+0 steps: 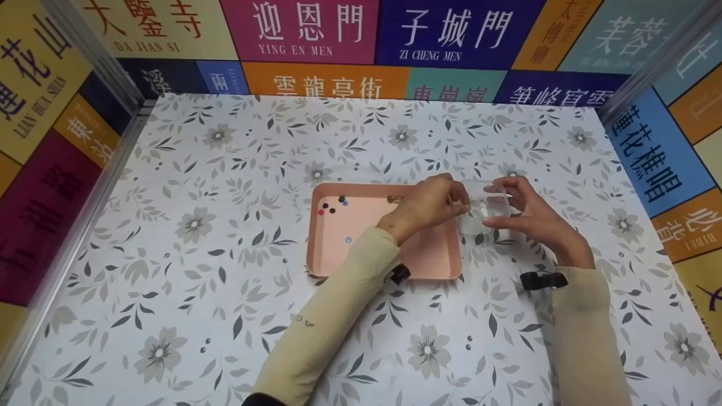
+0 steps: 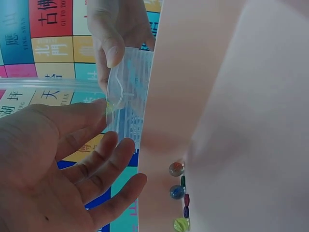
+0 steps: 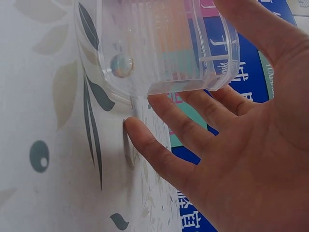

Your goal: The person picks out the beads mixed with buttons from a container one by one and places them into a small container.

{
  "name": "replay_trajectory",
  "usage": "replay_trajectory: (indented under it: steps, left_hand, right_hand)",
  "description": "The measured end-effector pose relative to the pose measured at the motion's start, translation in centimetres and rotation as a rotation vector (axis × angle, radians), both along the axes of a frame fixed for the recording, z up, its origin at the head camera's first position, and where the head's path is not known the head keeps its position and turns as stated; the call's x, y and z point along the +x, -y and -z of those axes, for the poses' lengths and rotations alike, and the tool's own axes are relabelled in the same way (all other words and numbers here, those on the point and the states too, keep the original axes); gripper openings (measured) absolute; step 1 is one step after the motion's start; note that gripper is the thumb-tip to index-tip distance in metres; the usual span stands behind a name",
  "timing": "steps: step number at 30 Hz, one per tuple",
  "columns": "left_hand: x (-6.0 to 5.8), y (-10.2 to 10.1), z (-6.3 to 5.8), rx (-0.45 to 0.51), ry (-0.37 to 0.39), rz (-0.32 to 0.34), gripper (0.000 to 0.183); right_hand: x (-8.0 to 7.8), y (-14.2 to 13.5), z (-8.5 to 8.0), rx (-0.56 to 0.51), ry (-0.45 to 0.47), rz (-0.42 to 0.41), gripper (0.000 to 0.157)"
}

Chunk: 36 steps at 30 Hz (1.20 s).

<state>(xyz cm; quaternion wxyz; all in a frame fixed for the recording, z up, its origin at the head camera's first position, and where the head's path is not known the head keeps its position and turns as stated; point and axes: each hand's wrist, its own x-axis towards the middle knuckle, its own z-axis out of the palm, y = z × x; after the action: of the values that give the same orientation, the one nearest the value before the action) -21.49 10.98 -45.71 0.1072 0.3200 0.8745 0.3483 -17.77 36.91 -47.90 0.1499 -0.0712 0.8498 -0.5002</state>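
- The clear plastic open-topped box (image 3: 174, 48) is just off the right side of the pale pink rectangular tray (image 1: 385, 272); a glassy blue-and-amber marble (image 3: 122, 65) shows through its wall.
- The right hand (image 1: 542, 226) holds the box, thumb on one side and bent fingers on the other.
- The left hand (image 1: 424, 204) has thumb and index finger nearly together at the box's edge, other fingers loosely spread; whether they pinch the small yellow-green spot there, I cannot tell.
- The left hand and the beige left sleeve (image 1: 338, 304) pass over the tray, blocking part of its floor.
- Small dark, red and blue pieces (image 1: 332, 210) cluster in the tray's far left corner; a pale blue marble (image 1: 348, 239) lies apart, nearer the sleeve.
- Brownish marbles (image 1: 393, 199) sit by the far wall, beside the left hand.
- White floral cloth (image 1: 242, 338) lies underneath; colourful lettered panels (image 1: 310, 34) stand behind.
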Motion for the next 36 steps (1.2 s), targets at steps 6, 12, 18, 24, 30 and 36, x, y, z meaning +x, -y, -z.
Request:
replay_trajectory:
  steps: [6,12,18,24,30,36]
  left_hand:
    - [-0.1,0.0,0.1,0.015,0.037,-0.009,0.02]
    - [-0.1,0.1,0.1,0.017,0.055,-0.012,0.021]
    - [-0.2,0.2,0.2,0.023,0.055,0.001,0.021]
    - [-0.4,0.4,0.3,0.045,0.071,0.012,0.021]
    - [-0.4,0.8,0.1,0.067,0.068,-0.031,0.018]
    - [-0.5,1.3,-0.1,0.061,0.066,-0.078,0.014]
  right_hand:
    - [0.0,0.0,0.0,-0.008,0.015,0.01,0.081]
    - [0.0,0.0,0.0,0.006,0.013,0.014,0.081]
    - [0.0,0.0,0.0,0.018,-0.001,0.01,0.08]
    - [-0.1,0.1,0.0,0.013,0.01,0.013,0.081]
    - [-0.1,0.2,0.0,-0.008,0.017,0.018,0.082]
    - [-0.2,0.0,0.1,-0.002,0.024,0.026,0.083]
